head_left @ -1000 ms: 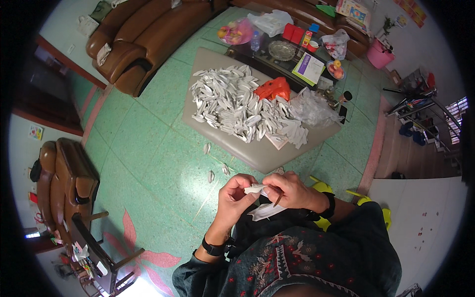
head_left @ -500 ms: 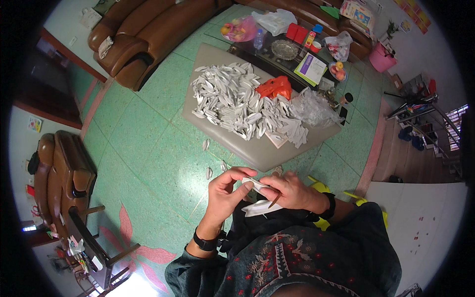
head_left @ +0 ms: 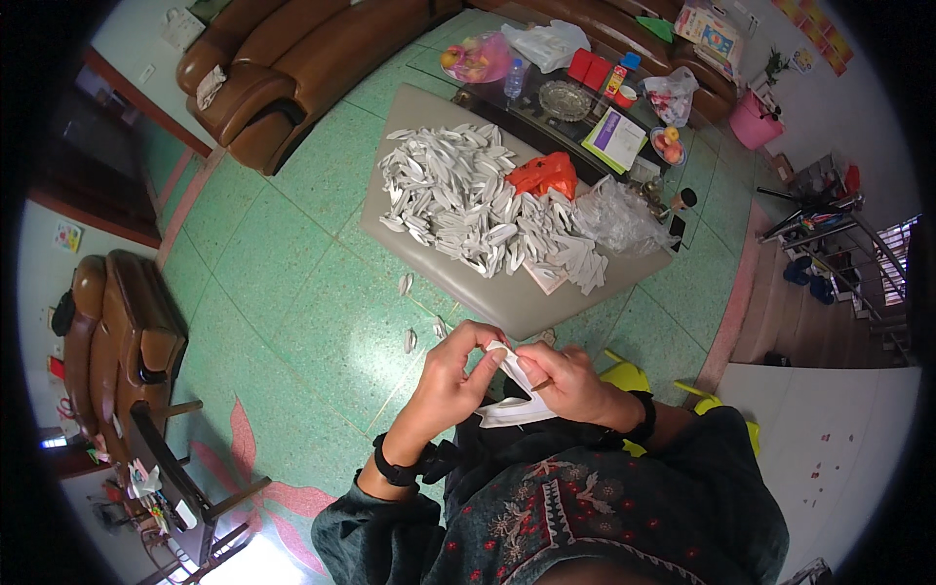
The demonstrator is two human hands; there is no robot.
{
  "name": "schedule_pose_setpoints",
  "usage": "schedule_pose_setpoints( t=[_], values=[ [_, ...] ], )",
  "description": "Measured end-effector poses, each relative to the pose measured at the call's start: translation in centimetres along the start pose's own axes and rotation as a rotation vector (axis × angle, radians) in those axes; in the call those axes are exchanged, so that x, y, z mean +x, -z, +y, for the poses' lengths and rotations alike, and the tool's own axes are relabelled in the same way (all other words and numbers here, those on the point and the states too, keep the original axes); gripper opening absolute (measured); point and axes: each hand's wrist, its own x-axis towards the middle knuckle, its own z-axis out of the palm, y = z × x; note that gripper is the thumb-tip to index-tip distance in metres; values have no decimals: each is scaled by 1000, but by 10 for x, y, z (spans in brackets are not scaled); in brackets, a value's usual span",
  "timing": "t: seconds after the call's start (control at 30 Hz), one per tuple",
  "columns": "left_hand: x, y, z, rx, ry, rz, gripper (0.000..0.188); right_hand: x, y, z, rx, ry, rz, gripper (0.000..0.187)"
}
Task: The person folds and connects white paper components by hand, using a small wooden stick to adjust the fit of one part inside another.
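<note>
A white folded strip [head_left: 514, 413], seemingly cloth, hangs in a bend between my hands above my lap. My left hand [head_left: 445, 380] pinches its upper end between thumb and fingers. Close beside it, my right hand [head_left: 575, 386] grips the same strip with thumb and bent fingers. A thin brown stick [head_left: 541, 386] pokes out from under the right hand's fingers; most of it is hidden. Ahead, a large heap of similar white pieces [head_left: 444, 185] covers much of a grey padded bench [head_left: 458, 292].
A red plastic bag [head_left: 546, 175] and a clear plastic bag [head_left: 619, 216] lie beside the heap. Several white pieces [head_left: 409, 340] are on the green floor. Behind the bench stands a dark low table [head_left: 522, 105]. A yellow stool [head_left: 624, 378] is at my right.
The strip's upper part has been drawn out into a longer bend between my hands. My right hand has turned slightly, and less of the brown stick shows now.
</note>
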Motion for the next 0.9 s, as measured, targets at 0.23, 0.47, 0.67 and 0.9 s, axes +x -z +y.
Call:
schedule_pose_setpoints(
  t=[0.23,0.47,0.67,0.9],
  values=[
    [-3,-7,-22,-180,120,91,12,6,-4,7,-9,-52,-36,8],
    [-1,6,-26,-496,167,214,19,27,33,21,282,-262,-411,10],
    [-3,12,-15,-128,387,-123,13,23,43,41,529,-636,-297,9],
    [-11,0,-35,-390,454,-126,9,23,27,49,488,-511,-136,9]
  ],
)
